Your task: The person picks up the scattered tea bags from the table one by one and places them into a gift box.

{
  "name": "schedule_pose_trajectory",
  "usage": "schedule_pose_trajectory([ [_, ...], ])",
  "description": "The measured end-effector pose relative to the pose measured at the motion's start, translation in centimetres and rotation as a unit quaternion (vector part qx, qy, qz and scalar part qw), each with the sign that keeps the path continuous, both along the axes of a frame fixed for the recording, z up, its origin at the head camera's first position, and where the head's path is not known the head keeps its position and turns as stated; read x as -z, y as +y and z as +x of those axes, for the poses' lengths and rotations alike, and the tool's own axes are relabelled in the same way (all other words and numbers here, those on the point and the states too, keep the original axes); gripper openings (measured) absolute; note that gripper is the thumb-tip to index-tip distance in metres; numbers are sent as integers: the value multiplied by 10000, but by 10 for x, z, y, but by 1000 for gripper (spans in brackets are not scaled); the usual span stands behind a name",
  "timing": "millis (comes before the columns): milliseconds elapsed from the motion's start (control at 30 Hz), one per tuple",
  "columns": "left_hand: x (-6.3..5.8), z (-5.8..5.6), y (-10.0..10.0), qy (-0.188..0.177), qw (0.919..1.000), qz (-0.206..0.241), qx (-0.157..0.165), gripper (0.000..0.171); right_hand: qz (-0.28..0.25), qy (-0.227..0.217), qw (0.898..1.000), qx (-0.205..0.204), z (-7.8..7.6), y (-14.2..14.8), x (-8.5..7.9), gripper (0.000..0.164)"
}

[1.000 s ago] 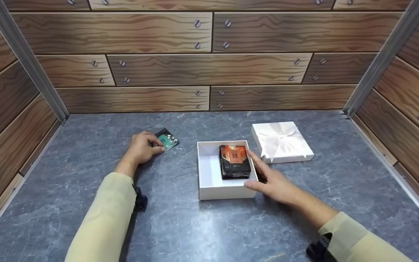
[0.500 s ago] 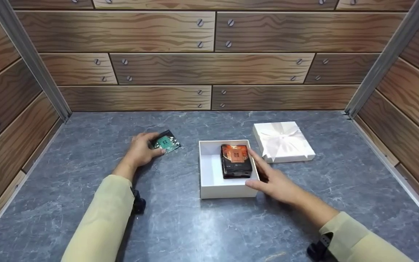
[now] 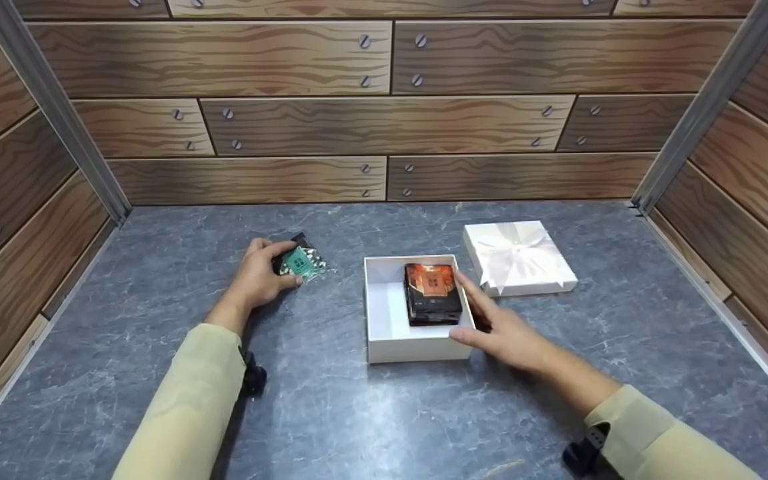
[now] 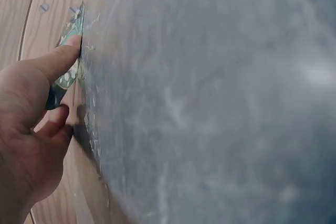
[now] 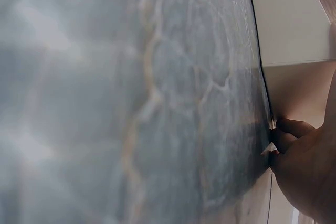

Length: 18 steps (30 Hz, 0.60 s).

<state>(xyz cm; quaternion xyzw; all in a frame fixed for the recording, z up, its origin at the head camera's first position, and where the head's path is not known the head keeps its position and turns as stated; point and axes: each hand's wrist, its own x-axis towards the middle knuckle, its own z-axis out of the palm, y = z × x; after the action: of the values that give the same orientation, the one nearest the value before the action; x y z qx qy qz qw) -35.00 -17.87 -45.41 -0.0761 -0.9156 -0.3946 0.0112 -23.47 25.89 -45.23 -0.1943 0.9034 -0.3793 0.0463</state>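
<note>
My left hand holds a small black-and-green packet by its edges, thumb on the near side and fingers on the far side. In the left wrist view the packet stands tilted close to the tabletop, with the thumb along its printed face. A lidless white box sits at the middle, holding a stack of black-and-orange packets by its right wall. My right hand rests against that wall from outside, index finger and thumb spread at the rim. Its other fingers bend beside the box in the right wrist view.
Behind the right hand lies a white box lid with a pale ribbon bow. The grey marbled tabletop is enclosed at the back and sides by wood-patterned panels with metal corner posts.
The left hand's fingers have moved round the green packet, which has turned and now tilts in the grip. The right hand keeps its place at the box.
</note>
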Motion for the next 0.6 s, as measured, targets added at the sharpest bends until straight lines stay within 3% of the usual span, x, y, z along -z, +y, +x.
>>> schedule_pose_trajectory([
  [400, -8, 9, 4, 281, 9991, -209, 250, 58, -60, 114, 9999, -109, 0, 2, 3, 96],
  [600, -25, 16, 1, 429, 9986, 12, 308, 48, 27, 3, 10000, -12, 0, 2, 1, 98],
])
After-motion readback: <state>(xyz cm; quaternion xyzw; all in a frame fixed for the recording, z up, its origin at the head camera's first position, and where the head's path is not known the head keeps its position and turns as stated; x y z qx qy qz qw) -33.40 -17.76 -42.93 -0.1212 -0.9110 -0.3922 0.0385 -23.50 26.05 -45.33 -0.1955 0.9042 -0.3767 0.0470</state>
